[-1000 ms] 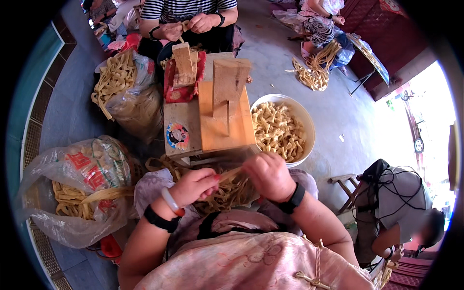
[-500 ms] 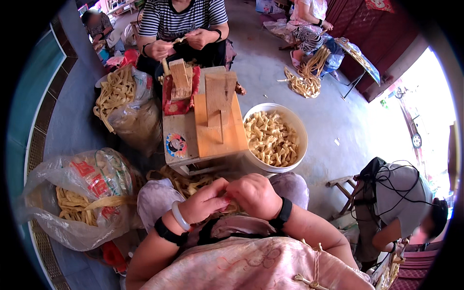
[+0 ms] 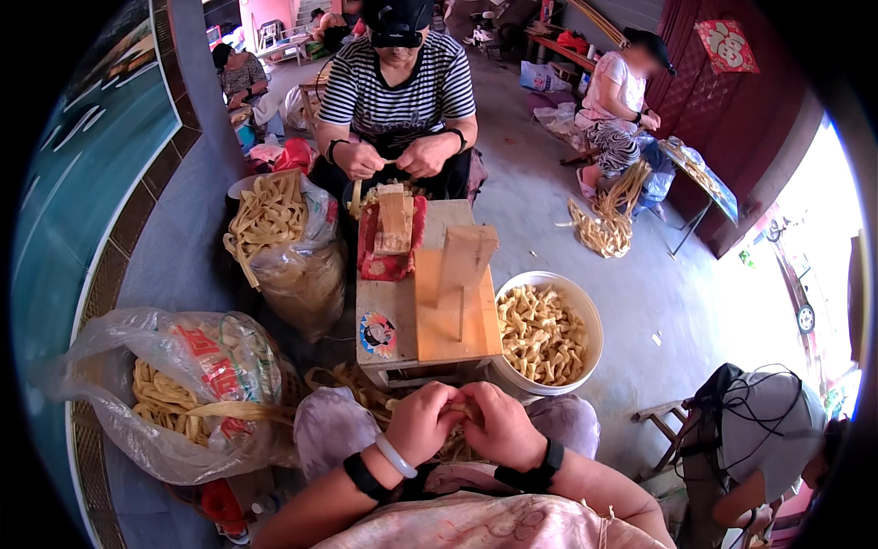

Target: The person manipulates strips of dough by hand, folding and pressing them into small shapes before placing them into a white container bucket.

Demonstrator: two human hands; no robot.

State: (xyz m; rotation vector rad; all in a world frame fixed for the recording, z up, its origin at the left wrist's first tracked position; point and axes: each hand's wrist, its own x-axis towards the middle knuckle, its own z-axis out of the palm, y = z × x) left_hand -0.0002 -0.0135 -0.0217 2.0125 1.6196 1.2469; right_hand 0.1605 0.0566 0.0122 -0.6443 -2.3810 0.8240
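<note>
My left hand (image 3: 423, 422) and my right hand (image 3: 499, 425) meet over my lap, fingers curled together around a pale yellow strip (image 3: 457, 409) that is mostly hidden between them. More of the same strips (image 3: 352, 382) lie in a heap on my lap under the hands. Just beyond the hands stands a low wooden bench (image 3: 430, 316) with an upright wooden board (image 3: 466, 259) on it. A white basin (image 3: 585, 316) of knotted yellow pieces sits right of the bench.
A clear plastic bag (image 3: 187, 389) of strips lies at my left, another sack (image 3: 283, 242) further back. A person in a striped shirt (image 3: 402, 91) sits across the bench working strips. Another person (image 3: 622, 101) sits at the back right; a stool (image 3: 663, 421) stands at right.
My hands have drawn back from the bench edge toward my lap and closed together on the strip. The view has tilted up, showing more of the person opposite.
</note>
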